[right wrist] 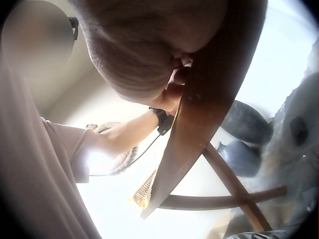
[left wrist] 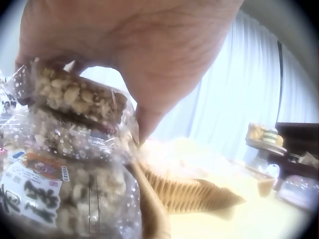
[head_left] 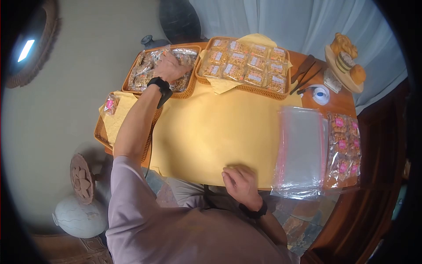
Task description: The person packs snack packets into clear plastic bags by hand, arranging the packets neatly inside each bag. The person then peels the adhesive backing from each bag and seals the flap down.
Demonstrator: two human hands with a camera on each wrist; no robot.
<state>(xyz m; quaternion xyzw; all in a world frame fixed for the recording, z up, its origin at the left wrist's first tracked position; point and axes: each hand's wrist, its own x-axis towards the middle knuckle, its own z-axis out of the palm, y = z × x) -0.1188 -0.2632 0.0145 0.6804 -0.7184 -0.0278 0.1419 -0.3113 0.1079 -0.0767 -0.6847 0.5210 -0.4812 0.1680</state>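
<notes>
In the head view my left hand (head_left: 170,67) reaches into the upper-left wicker basket (head_left: 191,90), among clear-wrapped nut snacks (head_left: 143,80). Seen from the left wrist, the thumb and fingers of that hand (left wrist: 134,40) pinch a wrapped nut bar (left wrist: 75,95) from both sides, above other packets. A labelled packet (left wrist: 37,184) lies below it. My right hand (head_left: 241,185) rests at the front edge of the yellow-covered table, fingers loosely curled, holding nothing. The right wrist view shows this hand (right wrist: 144,55) against the table's brown edge (right wrist: 199,124).
Another basket (head_left: 285,94) holds rows of labelled packets. A lower-left basket (head_left: 102,134) has one pink-labelled packet (head_left: 110,104) on yellow paper. Clear bags (head_left: 303,149), pink-labelled packets (head_left: 343,145), a tape roll (head_left: 321,94) and dark tongs (head_left: 304,68) lie right. Bread (head_left: 343,46) stands behind.
</notes>
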